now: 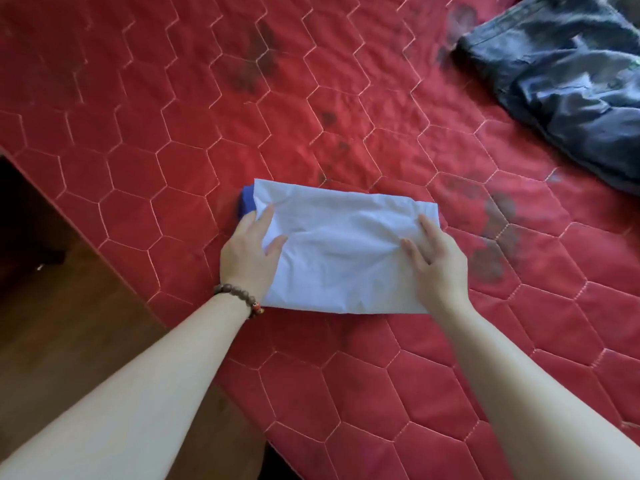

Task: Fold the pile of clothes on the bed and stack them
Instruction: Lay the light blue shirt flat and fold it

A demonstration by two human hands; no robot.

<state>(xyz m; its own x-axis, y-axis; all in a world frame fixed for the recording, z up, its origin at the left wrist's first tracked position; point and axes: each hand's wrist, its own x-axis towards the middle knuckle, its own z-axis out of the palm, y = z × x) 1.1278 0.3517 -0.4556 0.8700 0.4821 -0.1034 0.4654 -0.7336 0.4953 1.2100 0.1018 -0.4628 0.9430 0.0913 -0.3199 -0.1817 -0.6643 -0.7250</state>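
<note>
A folded pale blue garment lies on the red quilted bed, near its front left edge. A darker blue garment peeks out from under its left end. My left hand rests flat on the garment's left edge, fingers straight. On the garment's right side lies my right hand, its fingers spread over the cloth. A beaded bracelet sits on my left wrist.
A heap of dark blue denim clothes lies at the bed's far right. Dark stains mark the cover in several spots. The bed's edge runs diagonally at the left, with a wooden floor below it.
</note>
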